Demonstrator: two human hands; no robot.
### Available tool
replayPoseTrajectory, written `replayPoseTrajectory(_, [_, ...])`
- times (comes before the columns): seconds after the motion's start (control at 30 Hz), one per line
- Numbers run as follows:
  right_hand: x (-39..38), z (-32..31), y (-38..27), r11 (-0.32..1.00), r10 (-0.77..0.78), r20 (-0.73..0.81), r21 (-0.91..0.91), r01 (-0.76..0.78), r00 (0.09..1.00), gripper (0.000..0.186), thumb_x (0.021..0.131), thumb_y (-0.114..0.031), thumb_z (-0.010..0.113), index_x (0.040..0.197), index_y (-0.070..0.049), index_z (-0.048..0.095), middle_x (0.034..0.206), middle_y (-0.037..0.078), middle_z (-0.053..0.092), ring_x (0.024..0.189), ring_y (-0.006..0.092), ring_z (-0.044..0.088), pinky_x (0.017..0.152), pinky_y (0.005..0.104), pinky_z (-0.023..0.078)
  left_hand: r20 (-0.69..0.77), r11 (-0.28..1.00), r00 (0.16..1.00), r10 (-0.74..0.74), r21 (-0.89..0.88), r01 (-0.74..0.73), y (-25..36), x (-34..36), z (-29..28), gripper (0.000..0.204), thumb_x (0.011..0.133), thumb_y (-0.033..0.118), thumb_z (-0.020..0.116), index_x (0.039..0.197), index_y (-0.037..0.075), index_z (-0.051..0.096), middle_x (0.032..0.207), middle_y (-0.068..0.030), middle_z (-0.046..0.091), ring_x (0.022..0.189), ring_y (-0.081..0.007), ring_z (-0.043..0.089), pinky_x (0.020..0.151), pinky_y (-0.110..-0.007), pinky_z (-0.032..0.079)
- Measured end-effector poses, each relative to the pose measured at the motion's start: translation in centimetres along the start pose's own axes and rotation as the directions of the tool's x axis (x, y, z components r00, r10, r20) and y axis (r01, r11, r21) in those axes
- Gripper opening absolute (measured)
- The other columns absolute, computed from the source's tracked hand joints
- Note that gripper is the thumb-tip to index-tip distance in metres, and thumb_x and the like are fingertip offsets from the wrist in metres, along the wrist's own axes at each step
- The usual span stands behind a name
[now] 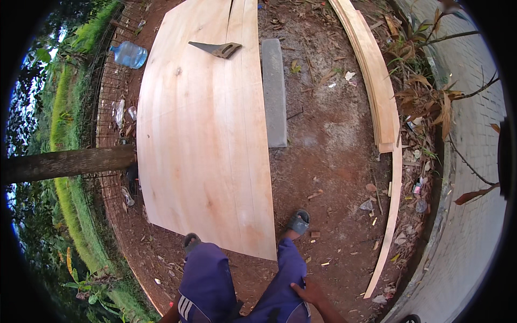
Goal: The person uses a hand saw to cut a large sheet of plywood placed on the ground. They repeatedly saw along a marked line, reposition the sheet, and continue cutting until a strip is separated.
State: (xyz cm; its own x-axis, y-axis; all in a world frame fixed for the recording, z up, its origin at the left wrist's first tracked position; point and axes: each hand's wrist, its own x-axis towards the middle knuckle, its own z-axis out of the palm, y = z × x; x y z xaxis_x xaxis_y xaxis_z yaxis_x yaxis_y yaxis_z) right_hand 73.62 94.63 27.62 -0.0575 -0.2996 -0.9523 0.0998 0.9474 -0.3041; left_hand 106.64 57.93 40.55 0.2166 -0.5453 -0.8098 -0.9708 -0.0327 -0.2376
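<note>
My right hand [308, 294] rests against my right trouser leg at the knee, fingers apart and holding nothing that I can see. Of my left arm only a strip of skin [171, 314] shows beside my left leg at the lower edge; its fingers are hidden. In front of my feet lies a large plywood sheet [207, 145], with a pencil-like line along its right part and a narrow slit at its far end. A handsaw [218, 49] lies flat near that slit, its blade pointing left and its handle right, out of reach of both hands.
A grey concrete block [274, 97] lies along the sheet's right edge. Long stacked plywood strips [377, 81] lie farther right, one reaching toward me. At left are a blue water jug [129, 55], a tree trunk [70, 162] and wire fencing. Paving [474, 161] borders the right.
</note>
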Motion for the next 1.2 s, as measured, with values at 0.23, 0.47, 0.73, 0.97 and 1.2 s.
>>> replayPoseTrajectory(0.23, [-5.6, 5.8, 1.7, 0.978, -0.153, -0.246, -0.18, 0.111, 0.957, 0.047, 0.103, -0.04, 0.052, 0.101, 0.003, 0.07, 0.096, 0.032, 0.07, 0.085, 0.0488, 0.071, 0.076, 0.0556, 0.058, 0.048, 0.99, 0.995, 0.091, 0.103, -0.095, 4.2, 2.8, -4.3, 0.055, 0.105, 0.046, 0.05, 0.106, -0.006, 0.069, 0.097, -0.0233, 0.072, 0.091, -0.0345, 0.071, 0.08, -0.047, 0.053])
replayPoseTrajectory(0.47, [-11.2, -2.1, -5.0, 0.93, -0.31, 0.248, -0.121, 0.346, 0.918, 0.045, 0.102, -0.04, 0.05, 0.098, 0.001, 0.07, 0.094, 0.028, 0.071, 0.089, 0.0484, 0.068, 0.08, 0.055, 0.055, 0.048, 0.948, 0.981, 0.189, 0.25, -0.195, 10.7, 12.5, -14.2, 0.048, 0.104, 0.041, 0.053, 0.112, -0.004, 0.067, 0.103, -0.0239, 0.071, 0.092, -0.0351, 0.071, 0.082, -0.047, 0.054])
replayPoseTrajectory(0.73, [5.9, -13.2, -22.6, 0.904, -0.391, 0.345, -0.031, 0.427, 0.853, 0.044, 0.099, -0.044, 0.06, 0.115, -0.004, 0.069, 0.103, 0.024, 0.073, 0.095, 0.0374, 0.072, 0.085, 0.0511, 0.056, -0.028, 0.804, 0.907, 0.42, 0.474, -0.358, 32.0, 38.3, -31.7, 0.042, 0.102, 0.036, 0.058, 0.119, -0.002, 0.065, 0.109, -0.0246, 0.071, 0.094, -0.0358, 0.071, 0.084, -0.047, 0.055])
replayPoseTrajectory(0.97, [35.7, -30.5, -53.4, 0.717, -0.667, -0.647, -0.424, 0.554, 0.369, 0.042, 0.094, -0.013, 0.065, 0.134, -0.002, 0.056, 0.122, 0.016, 0.064, 0.112, 0.0339, 0.064, 0.091, 0.0454, 0.055, -0.361, 0.522, 0.391, 0.847, 0.42, -0.743, 65.2, 53.4, -40.4, 0.043, 0.1, 0.032, 0.063, 0.127, -0.003, 0.062, 0.126, -0.0258, 0.065, 0.111, -0.0398, 0.066, 0.096, -0.046, 0.052])
replayPoseTrajectory(1.2, [51.5, -44.0, -73.2, 0.481, -0.867, -0.474, -0.877, 0.009, 0.157, 0.046, 0.093, -0.006, 0.058, 0.138, 0.0, 0.053, 0.142, 0.014, 0.056, 0.138, 0.0303, 0.049, 0.112, 0.0435, 0.043, -0.537, 0.185, -0.056, 0.842, 0.385, -0.904, 84.5, 55.9, -39.5, 0.053, 0.101, 0.024, 0.062, 0.148, 0.003, 0.049, 0.157, -0.024, 0.041, 0.147, -0.0425, 0.037, 0.121, -0.055, 0.03])
